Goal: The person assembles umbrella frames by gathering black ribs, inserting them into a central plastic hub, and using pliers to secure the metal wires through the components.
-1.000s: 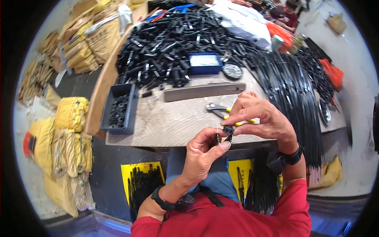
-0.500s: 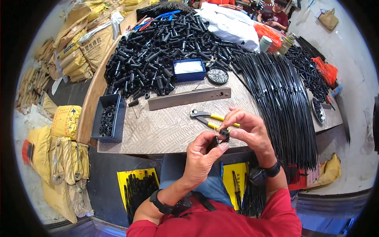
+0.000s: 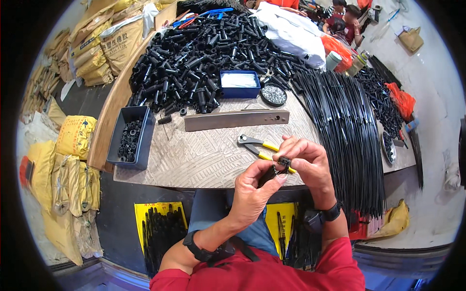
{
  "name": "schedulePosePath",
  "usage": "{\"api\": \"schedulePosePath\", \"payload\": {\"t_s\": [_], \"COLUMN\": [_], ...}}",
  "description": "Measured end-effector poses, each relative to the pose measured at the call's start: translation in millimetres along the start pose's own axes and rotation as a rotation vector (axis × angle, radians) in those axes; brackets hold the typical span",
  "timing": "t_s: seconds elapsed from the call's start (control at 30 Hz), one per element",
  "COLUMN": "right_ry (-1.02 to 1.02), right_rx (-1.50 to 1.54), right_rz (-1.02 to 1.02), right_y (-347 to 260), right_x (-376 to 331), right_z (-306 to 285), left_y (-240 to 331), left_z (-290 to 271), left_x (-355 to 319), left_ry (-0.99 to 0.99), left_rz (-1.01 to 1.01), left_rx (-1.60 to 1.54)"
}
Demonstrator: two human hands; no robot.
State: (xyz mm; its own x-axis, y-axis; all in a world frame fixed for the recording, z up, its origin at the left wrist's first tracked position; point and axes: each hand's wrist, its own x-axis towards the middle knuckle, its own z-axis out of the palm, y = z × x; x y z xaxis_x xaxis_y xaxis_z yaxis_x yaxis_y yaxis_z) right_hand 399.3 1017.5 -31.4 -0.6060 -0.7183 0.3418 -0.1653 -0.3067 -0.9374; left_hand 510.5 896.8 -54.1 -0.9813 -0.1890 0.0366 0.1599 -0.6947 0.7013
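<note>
My left hand (image 3: 255, 191) is closed, its thumb and fingers around a dark part whose shape is mostly hidden in the grip. Close beside it, my right hand (image 3: 309, 165) pinches a small black fitting (image 3: 284, 161). The two hands meet over the table's front edge, and thin dark strands appear to run between the parts; I cannot tell how they join. Just beyond my fingers lie pliers (image 3: 252, 143) with yellow handles. A flat metal bar (image 3: 235, 121) rests farther back on the patterned tabletop (image 3: 179, 153).
A heap of black tubes (image 3: 194, 63) covers the back. Blue bins (image 3: 141, 157), (image 3: 240, 93) and a round dish of small metal pieces (image 3: 273, 94) stand around the work area. Long black rods (image 3: 340, 145) lie right. Sacks (image 3: 77, 138) stand left; people (image 3: 344, 24) sit behind.
The view has shifted slightly. My hands stay close together, and the black fitting in my right fingers has turned a little nearer to the left hand's grip.
</note>
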Motion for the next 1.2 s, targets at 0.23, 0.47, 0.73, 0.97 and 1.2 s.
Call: {"api": "schedulePosePath", "payload": {"t_s": [0.23,0.47,0.73,0.97,1.2], "right_ry": [-0.016,0.088,-0.018,0.061,0.088], "right_rx": [-0.014,-0.280,-0.849,-0.876,-0.880], "right_rz": [-0.062,-0.016,-0.199,-0.220,-0.220], "right_y": [5.8,-11.5,-21.7,-14.6,-14.8], "right_x": [2.5,8.5,8.9,8.1,5.0], "right_z": [-1.9,18.1,28.8,35.9,35.8], "left_y": [0.0,1.9,9.3,19.6,20.8], "left_z": [0.1,-3.5,-13.9,-27.2,-36.4], "left_x": [0.9,-0.6,-3.4,-3.5,0.5], "left_ry": [-0.015,-0.016,-0.013,-0.073,-0.016], "left_rz": [0.018,0.048,0.091,0.063,0.026], "left_rx": [0.039,0.010,0.031,-0.028,0.054]}}
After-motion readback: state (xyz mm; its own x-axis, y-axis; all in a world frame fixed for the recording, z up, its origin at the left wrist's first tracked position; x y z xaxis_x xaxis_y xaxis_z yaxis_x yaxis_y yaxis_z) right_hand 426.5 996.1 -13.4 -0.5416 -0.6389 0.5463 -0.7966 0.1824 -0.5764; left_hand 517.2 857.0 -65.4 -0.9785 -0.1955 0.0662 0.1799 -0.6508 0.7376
